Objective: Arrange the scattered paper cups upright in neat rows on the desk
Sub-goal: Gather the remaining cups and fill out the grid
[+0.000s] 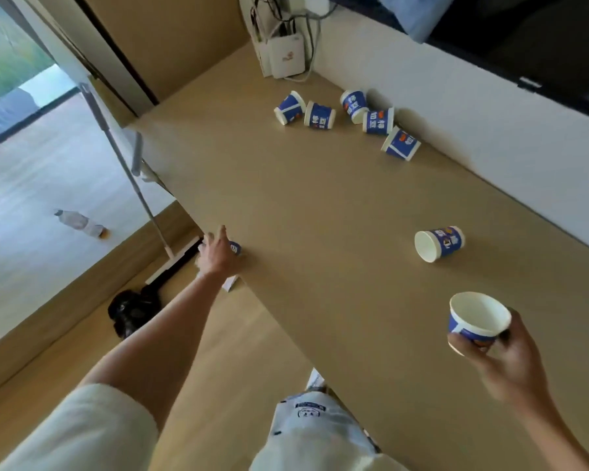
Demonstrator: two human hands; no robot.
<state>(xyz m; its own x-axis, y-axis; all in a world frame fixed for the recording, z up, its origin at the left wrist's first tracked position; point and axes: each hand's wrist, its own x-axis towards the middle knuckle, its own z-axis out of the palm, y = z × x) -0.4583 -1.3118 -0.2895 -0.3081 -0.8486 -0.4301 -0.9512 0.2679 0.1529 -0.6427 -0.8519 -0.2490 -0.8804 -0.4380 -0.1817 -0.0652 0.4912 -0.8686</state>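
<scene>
Right hand [500,351] grips an upright blue-and-white paper cup [478,322]; left hand [218,253] closes on another cup [234,248] at the tan desk's [320,215] 9 o'clock edge. Cup lettering is unreadable. Five cups [349,115] lie at 12 o'clock, one tipped cup [439,243] at 3 o'clock.

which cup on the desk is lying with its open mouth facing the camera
The lone cup at mid-desk, near the wall; its white inside shows, unlike the five clustered far back.

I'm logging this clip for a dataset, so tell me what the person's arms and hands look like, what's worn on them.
Both hands are bare: no gloves, rings or watch visible. The left arm is uncovered up to a loose, cream short sleeve. The right forearm is bare to the frame edge; its sleeve isn't visible.
</scene>
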